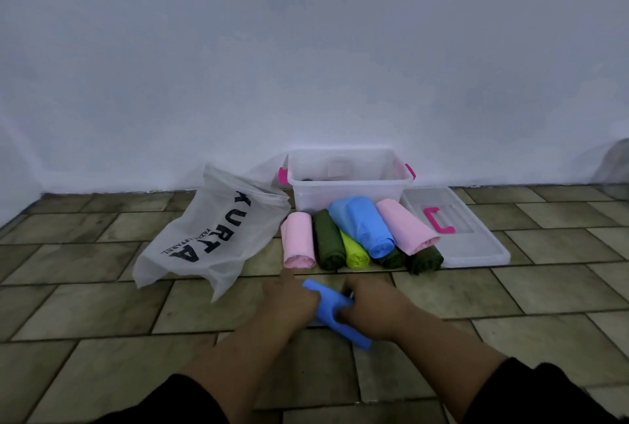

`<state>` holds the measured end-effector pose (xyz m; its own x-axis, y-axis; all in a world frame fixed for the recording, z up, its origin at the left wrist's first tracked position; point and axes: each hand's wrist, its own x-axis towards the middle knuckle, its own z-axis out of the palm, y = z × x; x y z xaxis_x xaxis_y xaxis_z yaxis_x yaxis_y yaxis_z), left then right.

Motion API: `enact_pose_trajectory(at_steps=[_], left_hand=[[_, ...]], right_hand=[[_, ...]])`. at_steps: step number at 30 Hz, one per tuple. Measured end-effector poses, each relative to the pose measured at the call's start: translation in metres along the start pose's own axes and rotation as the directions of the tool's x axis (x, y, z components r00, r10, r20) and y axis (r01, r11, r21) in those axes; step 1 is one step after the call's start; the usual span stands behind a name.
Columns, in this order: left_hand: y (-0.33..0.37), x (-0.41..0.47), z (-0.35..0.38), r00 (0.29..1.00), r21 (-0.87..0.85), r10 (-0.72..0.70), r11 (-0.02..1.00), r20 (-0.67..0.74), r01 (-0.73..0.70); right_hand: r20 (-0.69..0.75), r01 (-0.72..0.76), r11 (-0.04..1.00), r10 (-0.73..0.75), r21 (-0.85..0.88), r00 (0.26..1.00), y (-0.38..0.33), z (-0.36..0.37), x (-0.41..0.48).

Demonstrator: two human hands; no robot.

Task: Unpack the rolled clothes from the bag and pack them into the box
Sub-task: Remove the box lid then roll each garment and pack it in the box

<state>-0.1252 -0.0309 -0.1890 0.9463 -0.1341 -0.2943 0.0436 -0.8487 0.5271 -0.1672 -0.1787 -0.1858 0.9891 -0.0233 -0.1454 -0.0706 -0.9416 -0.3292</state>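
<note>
A tiled floor (pixel 102 304) meets a pale wall (pixel 306 49), seen from above by a person reaching forward with both bare arms. At about ten o'clock from the hands, a white bag (pixel 218 236) with dark lettering lies slumped on the tiles, its mouth facing the wall. Low in the middle, the left hand (pixel 289 301) curls round one end of a small blue roll (pixel 332 308), its forefinger stretched forward. The right hand (pixel 377 308) grips the same roll from the other side. The roll sits slanted between them, low over the tiles; whether it touches the floor cannot be told. At twelve o'clock from the hands, a row of rolled clothes lies on the floor, packed side by side: a pink roll (pixel 299 239), a dark green roll (pixel 328 241), a lime roll (pixel 355 251), a large blue roll (pixel 360 224) resting on top of its neighbours, a second pink roll (pixel 405 229), and more dark green rolls (pixel 425 258) beneath it. Just behind them, against the wall, stands a clear plastic box (pixel 347 185) with pink clips, open at the top. At two o'clock from the hands, beside the box, its clear lid (pixel 476 246) lies flat, with a pink handle (pixel 439 219).
</note>
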Motion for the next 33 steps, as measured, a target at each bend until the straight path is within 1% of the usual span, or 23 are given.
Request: enact_pose_trajectory(at_steps=[1,2,5,7,9,13,15,16,17,18,20,21,22,23,24,26,30,31,33], left_hand=[[0.006,-0.001,0.005,0.999,-0.042,-0.021,0.999,0.027,0.022],[0.011,-0.004,0.010,0.999,-0.073,-0.031,0.997,0.014,0.032],[0.018,-0.005,0.021,0.995,-0.233,-0.100,0.968,-0.003,0.096],[0.019,-0.009,0.020,0.995,-0.251,-0.095,0.964,-0.010,0.090],[0.017,-0.006,0.020,0.998,-0.255,-0.060,0.966,-0.028,0.051],[0.020,-0.005,0.018,0.998,-0.260,-0.043,0.965,-0.044,0.030],[0.021,-0.005,0.017,0.996,-0.312,-0.065,0.949,-0.053,0.045],[0.021,-0.005,0.016,0.996,-0.350,-0.065,0.936,-0.057,0.041],[0.020,-0.004,0.015,0.997,-0.388,-0.047,0.921,-0.058,0.021],[0.021,-0.003,0.013,0.999,-0.419,-0.019,0.908,-0.050,-0.004],[0.026,0.001,0.007,0.998,-0.449,0.050,0.891,-0.035,-0.061],[0.030,0.004,0.004,0.996,-0.459,0.079,0.885,-0.029,-0.084],[0.035,0.008,0.000,0.995,-0.454,0.100,0.886,-0.026,-0.101],[0.041,0.013,-0.005,0.993,-0.433,0.116,0.894,-0.031,-0.118],[0.047,0.020,-0.010,0.990,-0.407,0.132,0.903,-0.042,-0.138],[0.063,0.036,-0.024,0.979,-0.376,0.185,0.904,-0.087,-0.204],[0.097,0.085,-0.063,0.917,-0.248,0.306,0.896,-0.256,-0.368],[0.103,0.099,-0.074,0.905,-0.193,0.307,0.908,-0.294,-0.371],[0.110,0.127,-0.092,0.915,-0.059,0.262,0.954,-0.307,-0.293]], right_hand=[[0.006,-0.036,0.999,0.035,0.032,0.999,-0.002,0.003,-0.001],[0.009,-0.067,0.995,0.066,0.074,0.998,-0.003,0.005,-0.001],[0.001,-0.154,0.962,0.158,0.226,0.988,-0.006,0.015,-0.007],[-0.013,-0.194,0.934,0.208,0.301,0.978,-0.007,0.019,-0.012],[-0.021,-0.214,0.909,0.237,0.359,0.971,-0.008,0.019,-0.016],[0.012,-0.208,0.858,0.230,0.470,0.973,-0.007,0.019,-0.021],[0.044,-0.207,0.803,0.220,0.558,0.974,-0.007,0.017,-0.024],[0.069,-0.211,0.751,0.216,0.626,0.974,-0.006,0.016,-0.024],[0.102,-0.219,0.675,0.210,0.705,0.972,-0.005,0.014,-0.025],[0.142,-0.232,0.577,0.197,0.783,0.970,-0.004,0.012,-0.024],[0.241,-0.274,0.330,0.140,0.903,0.960,0.002,0.003,-0.018],[0.296,-0.309,0.204,0.092,0.929,0.951,0.005,-0.003,-0.014],[0.336,-0.338,0.112,0.041,0.934,0.941,0.009,-0.009,-0.009],[0.349,-0.348,0.057,0.001,0.936,0.937,0.013,-0.017,-0.003],[0.341,-0.340,0.033,-0.020,0.940,0.940,0.017,-0.025,0.004],[0.296,-0.295,0.034,-0.017,0.955,0.955,0.023,-0.047,0.021],[0.189,-0.200,0.148,0.083,0.969,0.978,0.035,-0.104,0.070],[0.153,-0.169,0.169,0.103,0.971,0.983,0.038,-0.120,0.085],[0.088,-0.121,0.205,0.161,0.971,0.983,0.044,-0.150,0.117]])
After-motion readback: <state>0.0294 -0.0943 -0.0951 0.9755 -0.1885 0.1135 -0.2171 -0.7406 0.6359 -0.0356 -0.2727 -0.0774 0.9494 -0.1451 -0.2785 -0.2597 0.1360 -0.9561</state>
